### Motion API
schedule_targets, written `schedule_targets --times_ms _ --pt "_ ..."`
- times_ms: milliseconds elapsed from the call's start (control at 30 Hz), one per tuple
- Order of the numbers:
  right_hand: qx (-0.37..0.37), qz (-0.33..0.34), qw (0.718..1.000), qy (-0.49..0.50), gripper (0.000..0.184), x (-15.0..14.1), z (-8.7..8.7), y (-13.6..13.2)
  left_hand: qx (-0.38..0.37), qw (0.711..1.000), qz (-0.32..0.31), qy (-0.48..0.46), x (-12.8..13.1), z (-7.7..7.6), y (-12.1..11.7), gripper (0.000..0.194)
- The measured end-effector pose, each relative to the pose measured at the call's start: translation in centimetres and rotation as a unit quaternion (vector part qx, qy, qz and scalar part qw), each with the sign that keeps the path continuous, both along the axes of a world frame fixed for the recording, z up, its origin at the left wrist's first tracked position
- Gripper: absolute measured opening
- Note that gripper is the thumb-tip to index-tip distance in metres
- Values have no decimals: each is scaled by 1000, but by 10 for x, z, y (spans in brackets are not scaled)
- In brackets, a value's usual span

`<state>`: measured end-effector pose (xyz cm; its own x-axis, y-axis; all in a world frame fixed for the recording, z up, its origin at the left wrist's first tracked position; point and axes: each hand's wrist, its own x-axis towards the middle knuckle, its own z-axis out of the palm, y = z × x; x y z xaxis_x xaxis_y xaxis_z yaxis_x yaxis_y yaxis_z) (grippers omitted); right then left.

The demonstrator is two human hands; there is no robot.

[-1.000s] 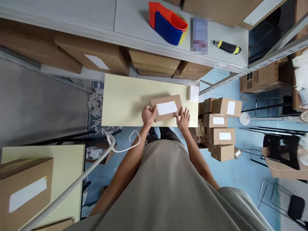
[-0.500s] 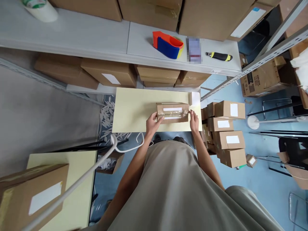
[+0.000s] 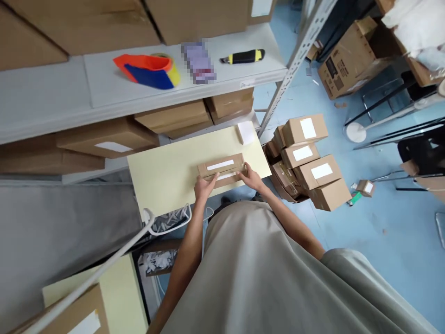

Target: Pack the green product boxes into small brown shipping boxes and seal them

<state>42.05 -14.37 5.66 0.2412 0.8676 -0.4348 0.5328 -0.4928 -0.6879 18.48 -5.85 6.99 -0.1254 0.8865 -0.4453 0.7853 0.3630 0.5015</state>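
Note:
A small cardboard box [image 3: 222, 168] with white labels lies over the front part of the pale yellow table [image 3: 163, 171]. My left hand [image 3: 204, 186] grips its left end, with the thumb on the top. At the right end, my right hand [image 3: 251, 178] closes on the box with thumb and fingers. Clear tape glints near that right end. Toward the table's back right corner lies a white stack of labels or paper [image 3: 246, 133].
The shelf [image 3: 69, 88] behind the table carries a tape dispenser [image 3: 149, 70], a utility knife [image 3: 242, 56] and large boxes. Labelled boxes [image 3: 321, 171] are piled on the floor to the right. A white curved pole [image 3: 104, 264] crosses at left.
The view has turned and shifted toward the right. My right hand has moved from the box's right side onto its front right part; my left hand keeps hold of the left end.

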Motion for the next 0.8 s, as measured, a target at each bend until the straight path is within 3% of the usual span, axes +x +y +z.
schedule_targets --times_ms 67,133,233,333,467,600,700,800 --pt "-14 17 1000 0 94 3 1 2 -6 999 27 27 16 2 2 79" --pt "-10 22 1000 8 93 12 2 0 -9 998 27 55 31 5 0 81" --pt "-2 -11 999 32 86 41 1 -19 -7 994 -34 106 53 11 -8 60" --pt "8 -99 993 55 73 87 -2 -57 -6 982 -136 127 86 19 -23 44" --pt "47 -250 963 85 53 160 -2 -124 -23 965 -251 68 154 29 -48 39" --pt "69 -359 929 59 53 236 8 -180 -55 935 -350 14 236 33 -73 33" --pt "79 -417 905 20 59 288 18 -201 -71 909 -411 -28 296 31 -88 29" --pt "121 -451 884 1 63 334 23 -204 -35 904 -423 -44 349 25 -95 22"
